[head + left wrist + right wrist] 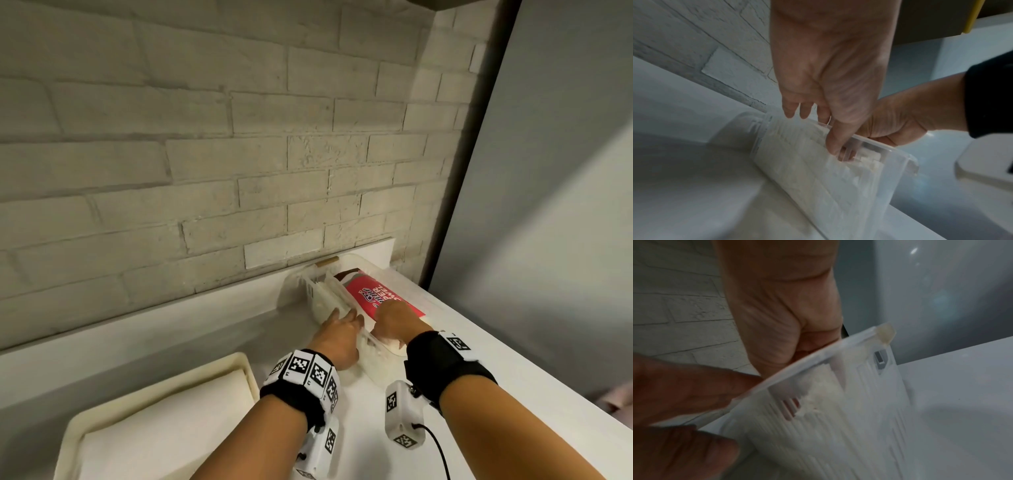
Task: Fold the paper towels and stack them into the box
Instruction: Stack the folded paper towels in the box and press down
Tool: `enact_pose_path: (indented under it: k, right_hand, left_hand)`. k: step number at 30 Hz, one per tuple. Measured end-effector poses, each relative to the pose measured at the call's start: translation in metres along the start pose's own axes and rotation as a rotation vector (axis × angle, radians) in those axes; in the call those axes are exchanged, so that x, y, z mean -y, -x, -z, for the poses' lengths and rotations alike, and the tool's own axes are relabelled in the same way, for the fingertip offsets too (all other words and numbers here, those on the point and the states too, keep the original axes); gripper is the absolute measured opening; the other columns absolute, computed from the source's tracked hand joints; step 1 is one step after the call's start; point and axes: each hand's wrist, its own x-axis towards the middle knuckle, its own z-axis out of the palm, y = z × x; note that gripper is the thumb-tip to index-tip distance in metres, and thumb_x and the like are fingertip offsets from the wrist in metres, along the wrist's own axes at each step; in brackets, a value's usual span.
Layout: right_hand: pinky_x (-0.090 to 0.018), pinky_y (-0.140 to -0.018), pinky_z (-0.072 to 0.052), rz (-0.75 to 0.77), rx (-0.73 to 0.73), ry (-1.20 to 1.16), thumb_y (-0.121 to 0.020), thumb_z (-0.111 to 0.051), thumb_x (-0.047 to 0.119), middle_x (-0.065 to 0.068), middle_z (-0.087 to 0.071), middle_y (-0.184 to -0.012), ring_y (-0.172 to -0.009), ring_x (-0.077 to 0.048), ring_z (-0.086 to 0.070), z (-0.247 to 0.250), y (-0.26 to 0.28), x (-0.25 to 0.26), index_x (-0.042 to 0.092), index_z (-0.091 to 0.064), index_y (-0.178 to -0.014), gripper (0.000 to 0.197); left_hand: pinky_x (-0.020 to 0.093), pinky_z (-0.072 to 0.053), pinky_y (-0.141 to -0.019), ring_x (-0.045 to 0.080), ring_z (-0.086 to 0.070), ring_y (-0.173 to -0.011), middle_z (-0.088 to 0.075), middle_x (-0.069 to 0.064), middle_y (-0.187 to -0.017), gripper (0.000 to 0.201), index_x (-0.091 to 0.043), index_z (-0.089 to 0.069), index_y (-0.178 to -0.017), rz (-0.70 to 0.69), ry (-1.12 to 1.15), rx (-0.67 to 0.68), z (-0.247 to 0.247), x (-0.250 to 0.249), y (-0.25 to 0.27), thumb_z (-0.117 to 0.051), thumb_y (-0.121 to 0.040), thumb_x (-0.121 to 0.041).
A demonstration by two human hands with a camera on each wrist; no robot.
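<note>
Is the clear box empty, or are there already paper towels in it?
Not empty. White folded paper towels show through the clear box wall.
</note>
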Motion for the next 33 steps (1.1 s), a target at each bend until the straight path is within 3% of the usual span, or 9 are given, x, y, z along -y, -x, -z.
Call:
enact_pose_path:
  k: [5,12,16,19,24,26,28,31,33]
  right_hand:
    - [-0.026,-0.088,-0.047,-0.024,0.001,0.009,-0.089,-0.052,0.014,-0.012,-0.056,-0.125,-0.115,-0.026,-0.054,-0.006,-0.008,0.001,0.002,-0.051,-0.125,0.038]
    - [-0.031,-0.100,-0.041,-0.066,-0.097,-0.082,-0.090,-0.054,0.035,-0.007,-0.048,-0.136,-0.125,-0.024,-0.045,-0.011,-0.008,0.000,0.012,-0.044,-0.135,0.052]
    - [-0.031,-0.087,-0.046,-0.074,-0.206,-0.128,-0.085,-0.059,0.039,-0.010,-0.055,-0.125,-0.114,-0.026,-0.054,0.003,-0.001,0.004,0.012,-0.050,-0.128,0.052]
    - [-0.028,-0.079,-0.045,-0.035,-0.252,-0.112,-0.082,-0.060,0.034,-0.008,-0.058,-0.120,-0.109,-0.025,-0.056,0.023,0.007,0.007,0.015,-0.052,-0.126,0.048]
    - [-0.028,-0.076,-0.040,0.059,-0.278,-0.008,-0.083,-0.058,0.037,-0.005,-0.055,-0.123,-0.113,-0.023,-0.053,0.061,0.031,0.015,0.020,-0.055,-0.122,0.043]
    - [-0.030,-0.075,-0.040,0.120,-0.284,0.064,-0.083,-0.057,0.038,-0.004,-0.056,-0.122,-0.114,-0.022,-0.051,0.072,0.044,0.019,0.023,-0.054,-0.123,0.043]
    - [-0.032,-0.079,-0.041,0.194,-0.265,0.142,-0.085,-0.055,0.037,-0.002,-0.056,-0.124,-0.117,-0.022,-0.049,0.079,0.059,0.020,0.029,-0.050,-0.130,0.045]
    - [-0.029,-0.080,-0.041,0.277,-0.235,0.156,-0.086,-0.055,0.036,0.001,-0.058,-0.123,-0.115,-0.020,-0.049,0.085,0.083,0.017,0.034,-0.048,-0.132,0.047]
    - [-0.026,-0.078,-0.043,0.304,-0.240,0.104,-0.083,-0.058,0.035,0.003,-0.061,-0.119,-0.110,-0.018,-0.052,0.085,0.096,0.012,0.032,-0.055,-0.126,0.043]
  left_hand:
    - [0.039,-0.005,-0.119,0.028,0.007,-0.146,0.000,0.004,-0.159,0.073,-0.012,-0.009,-0.151,-0.020,-0.044,0.001,-0.005,0.001,-0.001,-0.049,-0.091,-0.005]
    - [0.037,-0.016,-0.119,0.023,0.005,-0.146,0.001,0.000,-0.159,0.073,-0.015,-0.009,-0.151,-0.034,0.021,-0.013,-0.012,0.005,-0.003,-0.049,-0.091,-0.005]
    - [0.038,-0.019,-0.117,0.026,-0.007,-0.146,-0.008,0.006,-0.158,0.072,-0.013,-0.010,-0.150,-0.031,0.104,-0.027,-0.005,0.004,0.001,-0.051,-0.090,-0.008]
    - [0.034,-0.021,-0.114,0.027,-0.021,-0.141,-0.018,0.013,-0.153,0.076,-0.010,-0.008,-0.149,-0.011,0.229,-0.195,0.008,-0.003,0.006,-0.055,-0.090,-0.015]
    - [0.032,0.003,-0.116,0.024,0.009,-0.145,0.010,0.009,-0.158,0.096,-0.011,0.011,-0.149,-0.069,0.110,-0.433,0.046,-0.009,0.007,-0.063,-0.087,-0.019]
    - [0.038,0.007,-0.116,0.023,0.007,-0.146,0.000,0.008,-0.158,0.102,-0.012,0.007,-0.150,-0.115,-0.005,-0.447,0.056,-0.009,0.006,-0.068,-0.082,-0.025]
    - [0.041,0.009,-0.116,0.021,-0.007,-0.144,-0.026,0.009,-0.151,0.098,-0.014,-0.006,-0.150,-0.145,-0.077,-0.428,0.062,-0.011,0.008,-0.071,-0.078,-0.030]
    - [0.038,0.011,-0.115,0.020,-0.037,-0.131,-0.055,0.006,-0.127,0.077,-0.019,-0.034,-0.139,-0.145,-0.030,-0.423,0.064,-0.016,0.021,-0.074,-0.074,-0.032]
    - [0.032,0.009,-0.114,0.018,-0.042,-0.126,-0.060,-0.001,-0.123,0.070,-0.021,-0.044,-0.133,-0.149,0.030,-0.407,0.064,-0.019,0.033,-0.075,-0.072,-0.035]
